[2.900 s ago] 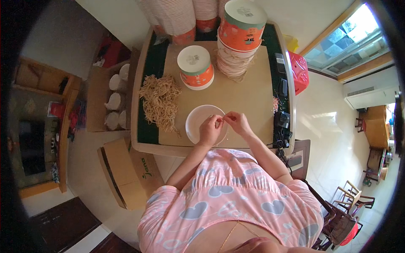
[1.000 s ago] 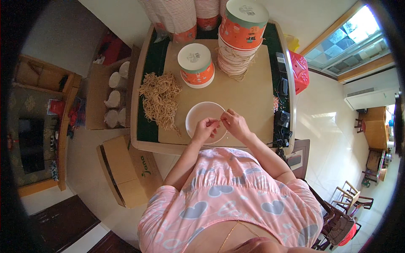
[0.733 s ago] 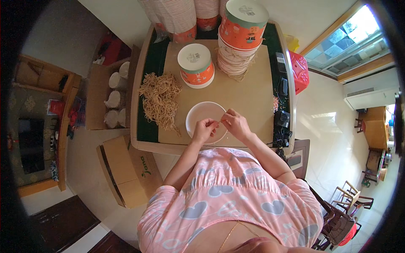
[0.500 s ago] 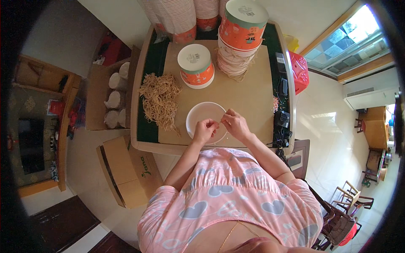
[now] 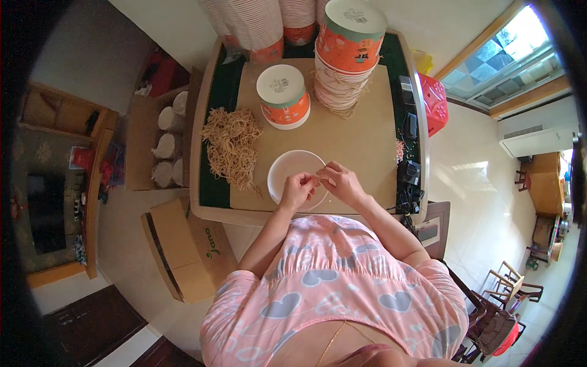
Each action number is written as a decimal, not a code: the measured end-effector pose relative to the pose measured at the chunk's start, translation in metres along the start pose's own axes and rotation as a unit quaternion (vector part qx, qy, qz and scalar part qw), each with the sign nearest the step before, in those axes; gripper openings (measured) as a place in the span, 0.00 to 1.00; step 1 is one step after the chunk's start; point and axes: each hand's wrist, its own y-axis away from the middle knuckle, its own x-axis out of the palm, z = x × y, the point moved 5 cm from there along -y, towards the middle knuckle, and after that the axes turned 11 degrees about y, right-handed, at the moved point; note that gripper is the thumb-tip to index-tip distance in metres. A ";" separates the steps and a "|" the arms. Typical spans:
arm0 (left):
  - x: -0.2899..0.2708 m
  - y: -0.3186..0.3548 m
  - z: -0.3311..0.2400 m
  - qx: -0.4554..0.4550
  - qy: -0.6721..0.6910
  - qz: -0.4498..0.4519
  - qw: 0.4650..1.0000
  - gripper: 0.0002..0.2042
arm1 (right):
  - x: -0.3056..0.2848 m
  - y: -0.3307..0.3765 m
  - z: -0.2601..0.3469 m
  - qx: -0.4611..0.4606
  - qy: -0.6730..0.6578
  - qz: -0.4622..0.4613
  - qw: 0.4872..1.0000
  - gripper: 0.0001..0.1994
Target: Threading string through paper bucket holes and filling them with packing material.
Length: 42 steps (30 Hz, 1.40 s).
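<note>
The white bowl (image 5: 288, 166) sits at the near edge of the table (image 5: 211, 213), presumably for easy reach, under the left hand (image 5: 296, 191) and right hand (image 5: 343, 183), fingertips pinched together, on what I cannot tell.

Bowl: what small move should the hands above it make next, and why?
Perhaps the left hand and right hand should part slightly: their fingertips are close together over the right side of the bowl, and anything pinched there is too small to make out.

Left hand (image 5: 298, 188): shifted slightly toward left edge of table (image 5: 235, 217) | right hand (image 5: 344, 185): slightly nearer front edge, fingers more bent
</note>
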 end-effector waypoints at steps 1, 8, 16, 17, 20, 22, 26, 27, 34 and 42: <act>-0.001 0.000 0.000 -0.001 -0.001 0.002 1.000 0.06 | -0.004 -0.001 0.005 -0.012 -0.010 -0.005 1.000 0.04; 0.001 0.002 0.003 -0.003 0.002 0.011 1.000 0.05 | 0.006 0.001 -0.004 -0.038 -0.003 0.008 0.999 0.03; 0.006 0.012 -0.005 -0.037 -0.104 0.041 0.993 0.06 | 0.003 0.002 -0.013 0.039 -0.014 -0.041 0.998 0.02; 0.008 0.013 -0.007 -0.018 -0.110 0.050 0.992 0.06 | 0.000 0.002 -0.014 0.047 -0.020 -0.059 0.997 0.02; 0.020 0.019 -0.023 0.009 -0.108 0.054 0.993 0.07 | -0.002 0.004 -0.012 0.034 -0.010 -0.068 0.997 0.02; 0.020 0.018 -0.024 0.013 -0.097 0.052 0.994 0.07 | -0.004 0.007 -0.007 0.042 -0.025 -0.066 0.997 0.03; 0.023 0.022 -0.030 0.024 -0.070 0.040 0.997 0.10 | -0.007 0.015 -0.006 0.076 -0.061 -0.068 0.993 0.03; 0.026 0.026 -0.033 0.023 -0.070 0.040 0.996 0.10 | -0.006 0.016 -0.007 0.077 -0.061 -0.068 0.993 0.03; 0.056 0.048 -0.044 0.052 -0.091 0.108 0.989 0.09 | 0.003 0.018 -0.018 0.063 -0.046 -0.085 0.993 0.04; 0.068 0.050 -0.052 0.053 -0.059 0.130 0.988 0.09 | 0.013 0.017 -0.032 0.135 -0.117 -0.097 0.979 0.11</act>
